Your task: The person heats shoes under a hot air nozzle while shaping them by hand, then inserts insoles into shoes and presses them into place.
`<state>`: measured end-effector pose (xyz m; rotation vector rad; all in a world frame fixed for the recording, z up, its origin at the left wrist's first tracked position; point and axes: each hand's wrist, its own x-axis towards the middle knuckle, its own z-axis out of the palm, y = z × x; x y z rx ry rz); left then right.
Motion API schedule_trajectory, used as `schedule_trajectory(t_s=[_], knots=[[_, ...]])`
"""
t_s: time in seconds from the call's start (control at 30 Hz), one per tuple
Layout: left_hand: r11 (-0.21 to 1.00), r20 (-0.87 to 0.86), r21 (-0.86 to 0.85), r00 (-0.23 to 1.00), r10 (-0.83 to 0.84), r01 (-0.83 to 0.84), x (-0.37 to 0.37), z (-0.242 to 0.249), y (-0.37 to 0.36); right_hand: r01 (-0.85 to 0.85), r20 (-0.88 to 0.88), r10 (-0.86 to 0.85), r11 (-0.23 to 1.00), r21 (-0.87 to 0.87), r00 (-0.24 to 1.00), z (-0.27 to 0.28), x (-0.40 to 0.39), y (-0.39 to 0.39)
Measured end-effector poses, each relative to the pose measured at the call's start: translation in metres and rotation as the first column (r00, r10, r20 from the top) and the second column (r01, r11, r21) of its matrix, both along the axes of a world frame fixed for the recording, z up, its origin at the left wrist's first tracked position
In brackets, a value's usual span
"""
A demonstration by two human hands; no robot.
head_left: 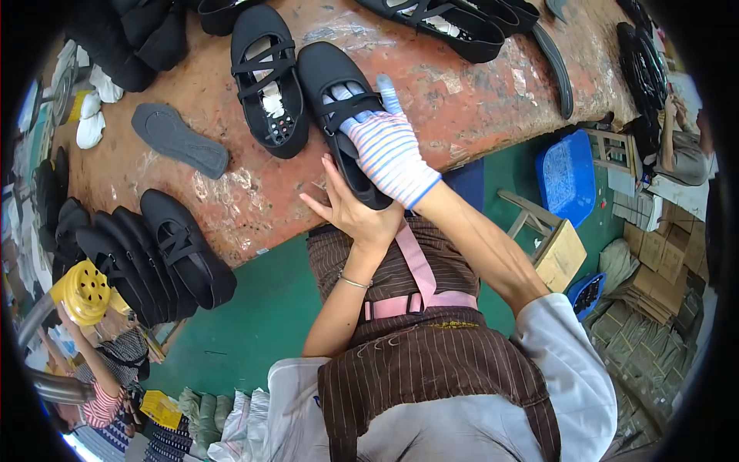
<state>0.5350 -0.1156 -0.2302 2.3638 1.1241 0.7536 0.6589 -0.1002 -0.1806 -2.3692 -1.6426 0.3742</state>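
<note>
A black strapped shoe (327,69) is tilted at the table's near edge, its toe pointing away from me. My right hand (389,150), in a striped glove, has its fingers inside the shoe's opening and under the crossed straps, with the thumb outside. Bare and wearing a bracelet, my left hand (358,214) supports the heel from below and from the left, some of its fingers stretched out. Just left of it lies a second black strapped shoe (265,85), with pale material inside. A dark grey insole (178,140) rests flat farther left.
Several black shoes (185,250) stand in a row at the table's left edge. More shoes (462,31) and a curved dark sole (554,73) lie on the worn red table (477,115). At right are a blue bin (568,177) and a wooden stool (558,254). Other people are at both sides.
</note>
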Motion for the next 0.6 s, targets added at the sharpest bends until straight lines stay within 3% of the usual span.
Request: schedule_trajectory(t_s=[0.03,0.1,0.13,0.23,0.27,0.37,0.4,0.5,0.6], knots=[[1.000,-0.001,0.010,1.000,0.002,-0.002,0.001,0.001,0.001,-0.040,-0.017,0.039,0.998,-0.056,0.999,0.003,0.003,-0.003],[1.000,0.086,0.018,0.996,0.007,-0.009,0.001,-0.006,0.002,0.058,-0.009,-0.060,0.994,-0.096,0.998,0.020,-0.015,-0.020],[1.000,0.079,0.019,0.997,0.010,-0.012,0.000,-0.009,0.002,0.066,0.195,-0.070,0.997,0.025,0.978,0.020,-0.027,-0.021],[1.000,0.078,0.000,0.997,0.002,-0.002,-0.001,-0.010,0.001,0.035,0.007,-0.034,0.976,-0.213,0.999,0.023,-0.016,-0.008],[1.000,0.094,-0.019,0.996,0.002,-0.001,0.000,-0.007,0.001,0.037,0.143,-0.043,0.998,0.049,0.989,0.011,-0.013,0.004],[0.999,0.095,-0.034,0.995,-0.012,0.016,-0.002,-0.003,-0.002,-0.097,-0.033,0.093,0.877,-0.471,0.995,0.035,0.004,0.021],[1.000,0.085,-0.007,0.996,-0.020,0.021,-0.003,-0.006,-0.001,0.005,0.117,0.009,0.993,-0.115,0.993,0.012,-0.003,0.004],[1.000,0.092,0.012,0.996,0.001,-0.002,-0.002,-0.009,-0.001,0.006,0.153,0.003,0.998,-0.057,0.988,0.007,-0.020,-0.014],[1.000,0.113,-0.025,0.994,-0.008,0.011,0.000,-0.006,0.001,0.002,0.045,0.013,0.949,-0.316,0.999,0.024,-0.010,0.014]])
